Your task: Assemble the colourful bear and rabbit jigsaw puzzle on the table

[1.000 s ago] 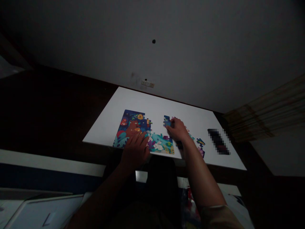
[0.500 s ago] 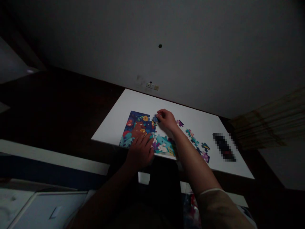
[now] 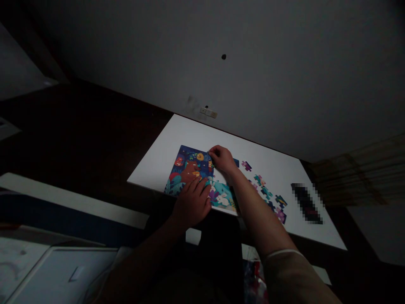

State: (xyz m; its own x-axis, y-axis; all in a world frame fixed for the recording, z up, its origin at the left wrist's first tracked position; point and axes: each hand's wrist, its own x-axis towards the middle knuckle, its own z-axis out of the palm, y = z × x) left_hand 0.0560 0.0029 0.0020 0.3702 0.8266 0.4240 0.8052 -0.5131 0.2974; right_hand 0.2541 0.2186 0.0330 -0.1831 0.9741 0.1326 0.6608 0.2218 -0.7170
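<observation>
A partly joined jigsaw puzzle, with a brown bear, white rabbits and dark blue night scenery, lies near the front edge of the white table. My left hand rests flat across its lower edge, fingers stretched out. At the puzzle's upper right, my right hand has its thumb and fingers closed on a dark blue puzzle piece, which meets the joined part. Whether the piece is fully seated I cannot tell. Some of the puzzle's right side is hidden behind my right wrist and forearm.
Several loose puzzle pieces lie scattered right of my forearm. Farther right on the white table is a dark pixelated object. The table's far edge runs along a grey wall with sockets.
My right hand has moved the dark blue piece left, against the joined puzzle's edge. My left hand stays flat on the puzzle. The whole view has shifted slightly.
</observation>
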